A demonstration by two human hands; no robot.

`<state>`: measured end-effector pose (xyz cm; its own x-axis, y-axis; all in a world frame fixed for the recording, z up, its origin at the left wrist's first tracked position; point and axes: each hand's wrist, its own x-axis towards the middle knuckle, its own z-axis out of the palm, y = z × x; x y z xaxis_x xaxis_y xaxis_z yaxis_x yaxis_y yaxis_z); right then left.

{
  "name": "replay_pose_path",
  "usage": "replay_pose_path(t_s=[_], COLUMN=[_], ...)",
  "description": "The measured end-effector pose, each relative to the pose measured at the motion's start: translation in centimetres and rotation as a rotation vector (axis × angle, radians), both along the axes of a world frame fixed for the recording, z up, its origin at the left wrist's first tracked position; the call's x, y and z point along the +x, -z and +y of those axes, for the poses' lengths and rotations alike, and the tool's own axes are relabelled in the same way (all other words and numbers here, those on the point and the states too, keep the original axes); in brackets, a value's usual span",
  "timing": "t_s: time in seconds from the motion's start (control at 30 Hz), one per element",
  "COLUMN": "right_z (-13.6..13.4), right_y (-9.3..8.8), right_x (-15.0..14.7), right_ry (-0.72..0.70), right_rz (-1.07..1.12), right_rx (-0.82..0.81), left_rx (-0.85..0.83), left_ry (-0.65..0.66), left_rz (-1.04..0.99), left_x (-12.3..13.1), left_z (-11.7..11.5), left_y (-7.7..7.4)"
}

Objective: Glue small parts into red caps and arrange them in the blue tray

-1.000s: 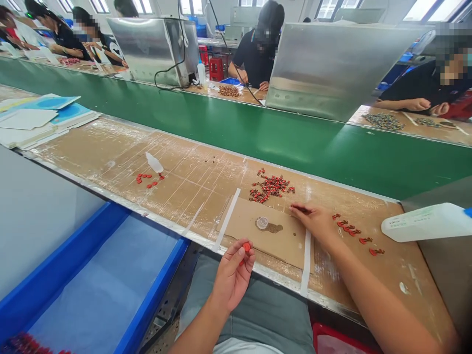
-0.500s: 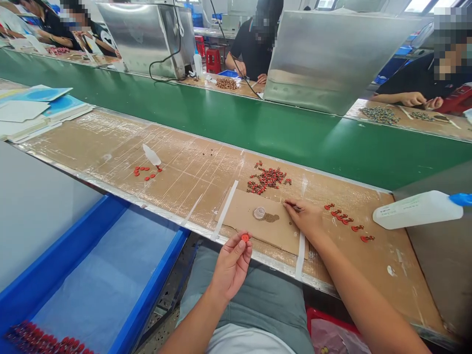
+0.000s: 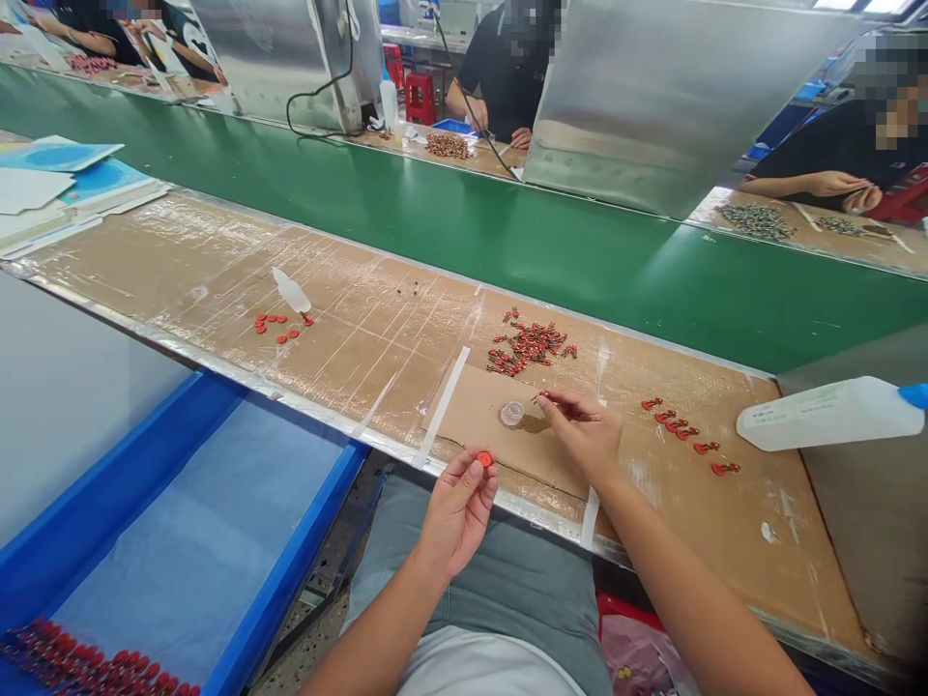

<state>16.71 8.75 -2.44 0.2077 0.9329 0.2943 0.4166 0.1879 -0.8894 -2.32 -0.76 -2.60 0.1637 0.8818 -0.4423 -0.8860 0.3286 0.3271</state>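
My left hand [image 3: 460,503] pinches a small red disc [image 3: 485,460] between thumb and fingertips, just above the table's front edge. In my right hand [image 3: 584,435] a small dark-and-red figure piece [image 3: 540,396] is held at the fingertips, over the cardboard pad. Close to those fingertips stands a small clear cup [image 3: 511,415], with a dark wet stain beside it. A pile of similar red-and-dark pieces [image 3: 533,346] lies behind the pad [image 3: 478,396]. To the right, several figures on red discs [image 3: 678,427] stand in a slanting row.
Loose red discs [image 3: 282,339] lie by a small white bottle [image 3: 291,290] on the left. A large white bottle [image 3: 833,414] lies at right. A green belt [image 3: 435,227] runs behind the table. A blue tray [image 3: 181,503] holds more red pieces. People work across the belt.
My right hand has moved left from the pad's right side toward the clear cup, carrying the small piece. My left hand keeps its pinch on the red disc. The view has shifted slightly.
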Motion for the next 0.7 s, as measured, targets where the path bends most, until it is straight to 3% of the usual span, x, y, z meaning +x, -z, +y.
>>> replay_pose_path(t_s=[0.2, 0.7], right_z=[-0.4, -0.5], right_y=[0.4, 1.6], right_x=[-1.6, -1.1], right_ry=[-0.045, -0.056], right_rz=[-0.231, -0.340], right_rx=[0.225, 0.262], left_rx=[-0.002, 0.095], left_ry=[0.001, 0.062], left_rz=[0.051, 0.079], left_x=[0.9, 1.6], left_z=[0.8, 1.1], left_y=[0.0, 0.4])
